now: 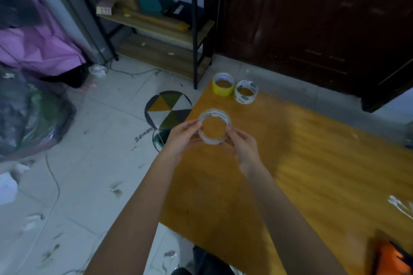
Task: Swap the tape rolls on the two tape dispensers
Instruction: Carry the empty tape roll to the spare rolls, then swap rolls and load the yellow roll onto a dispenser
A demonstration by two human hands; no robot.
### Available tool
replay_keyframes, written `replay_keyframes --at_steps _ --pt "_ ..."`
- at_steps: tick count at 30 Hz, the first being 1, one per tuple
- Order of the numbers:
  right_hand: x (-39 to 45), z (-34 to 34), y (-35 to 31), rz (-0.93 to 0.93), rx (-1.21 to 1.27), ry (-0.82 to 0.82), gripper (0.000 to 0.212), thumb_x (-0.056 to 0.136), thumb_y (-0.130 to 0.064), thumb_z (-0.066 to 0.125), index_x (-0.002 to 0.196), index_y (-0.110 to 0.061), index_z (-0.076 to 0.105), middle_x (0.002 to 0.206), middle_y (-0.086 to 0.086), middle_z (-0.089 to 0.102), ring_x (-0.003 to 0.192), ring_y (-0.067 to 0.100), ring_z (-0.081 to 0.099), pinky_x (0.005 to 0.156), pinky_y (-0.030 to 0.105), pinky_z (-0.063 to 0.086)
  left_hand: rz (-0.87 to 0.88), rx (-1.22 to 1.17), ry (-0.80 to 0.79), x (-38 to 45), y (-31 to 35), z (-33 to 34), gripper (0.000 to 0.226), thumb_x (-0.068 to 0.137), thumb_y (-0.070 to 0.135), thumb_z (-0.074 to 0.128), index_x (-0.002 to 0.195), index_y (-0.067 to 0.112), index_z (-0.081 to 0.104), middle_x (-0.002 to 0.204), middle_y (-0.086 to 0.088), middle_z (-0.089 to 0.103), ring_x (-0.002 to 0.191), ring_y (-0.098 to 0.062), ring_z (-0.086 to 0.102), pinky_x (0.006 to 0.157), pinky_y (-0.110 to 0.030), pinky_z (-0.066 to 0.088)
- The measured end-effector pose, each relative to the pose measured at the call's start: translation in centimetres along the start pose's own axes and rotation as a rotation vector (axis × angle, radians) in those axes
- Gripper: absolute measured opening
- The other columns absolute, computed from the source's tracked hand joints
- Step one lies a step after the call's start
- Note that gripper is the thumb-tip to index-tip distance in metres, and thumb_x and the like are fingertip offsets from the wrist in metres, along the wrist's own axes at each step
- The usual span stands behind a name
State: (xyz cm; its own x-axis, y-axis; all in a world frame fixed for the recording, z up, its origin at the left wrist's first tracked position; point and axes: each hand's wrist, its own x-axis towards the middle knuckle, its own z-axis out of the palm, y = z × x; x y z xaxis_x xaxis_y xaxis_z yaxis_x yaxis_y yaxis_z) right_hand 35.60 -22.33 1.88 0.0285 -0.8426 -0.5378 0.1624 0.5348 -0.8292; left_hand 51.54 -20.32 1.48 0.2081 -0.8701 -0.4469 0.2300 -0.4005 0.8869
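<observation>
I hold a clear tape roll (214,139) with a white printed core above the left part of the wooden table (312,163). My left hand (182,138) grips its left side and my right hand (243,148) grips its right side. At the table's far left corner stand a yellow tape roll (223,91) and, touching it on the right, a clear tape roll (245,97) with a white core. An orange object (391,259), perhaps a tape dispenser, pokes in at the bottom right corner, mostly cut off.
A round stool (167,110) with a triangle pattern stands on the tiled floor left of the table. A wooden shelf (161,35) with a black frame is behind it, a dark cabinet (312,18) behind the table. Bags and scraps lie at the left.
</observation>
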Motion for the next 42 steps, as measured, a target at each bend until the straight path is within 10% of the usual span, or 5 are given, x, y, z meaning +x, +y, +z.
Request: replay_keyframes --at_steps 8,15,29,38,42 --pt "6.5 2.1 -1.8 0.050 0.024 0.123 0.035 0.085 -0.022 0.066 0.113 -0.001 0.061 0.101 0.012 0.069 0.091 0.019 0.067 0.066 0.019 0.057 -0.103 0.063 0.008 7.6 1.4 0.6 0.037 0.089 0.027 0.062 0.122 0.009 0.059 0.112 -0.010 0.067 0.099 -0.022 0.066 0.087 -0.037 0.055" --pt "10.4 3.7 -1.6 0.043 0.027 0.279 0.028 0.087 -0.016 0.064 0.104 0.006 0.061 0.102 0.022 0.066 0.090 0.027 0.065 0.074 0.033 0.056 -0.130 0.267 -0.027 13.9 1.4 0.9 0.035 0.091 0.032 0.058 0.121 0.013 0.060 0.115 -0.006 0.065 0.100 -0.017 0.062 0.076 -0.027 0.052" --pt "13.6 3.6 0.4 0.071 0.058 0.459 0.034 0.087 -0.020 0.063 0.107 0.007 0.063 0.098 0.021 0.067 0.088 0.026 0.066 0.076 0.035 0.057 0.887 1.637 -0.191 25.1 4.3 5.5 0.038 0.082 0.029 0.065 0.118 0.017 0.064 0.134 -0.009 0.052 0.132 -0.029 0.035 0.113 -0.042 0.014" --pt "15.0 4.0 0.2 0.063 0.019 0.496 0.030 0.084 -0.026 0.068 0.098 0.001 0.069 0.084 0.011 0.070 0.072 0.013 0.067 0.069 0.029 0.059 0.935 1.362 -0.105 24.7 4.7 4.4 0.020 0.083 0.026 0.066 0.091 0.009 0.071 0.103 -0.011 0.071 0.113 -0.029 0.056 0.111 -0.045 0.022" --pt "15.1 4.7 -0.3 0.033 -0.132 0.520 0.028 0.085 -0.029 0.066 0.093 -0.003 0.071 0.072 0.005 0.070 0.068 0.017 0.070 0.071 0.036 0.060 0.893 1.038 -0.002 21.9 5.3 2.5 0.021 0.087 0.025 0.062 0.072 0.016 0.050 0.071 -0.003 0.055 0.081 -0.029 0.058 0.084 -0.042 0.045"
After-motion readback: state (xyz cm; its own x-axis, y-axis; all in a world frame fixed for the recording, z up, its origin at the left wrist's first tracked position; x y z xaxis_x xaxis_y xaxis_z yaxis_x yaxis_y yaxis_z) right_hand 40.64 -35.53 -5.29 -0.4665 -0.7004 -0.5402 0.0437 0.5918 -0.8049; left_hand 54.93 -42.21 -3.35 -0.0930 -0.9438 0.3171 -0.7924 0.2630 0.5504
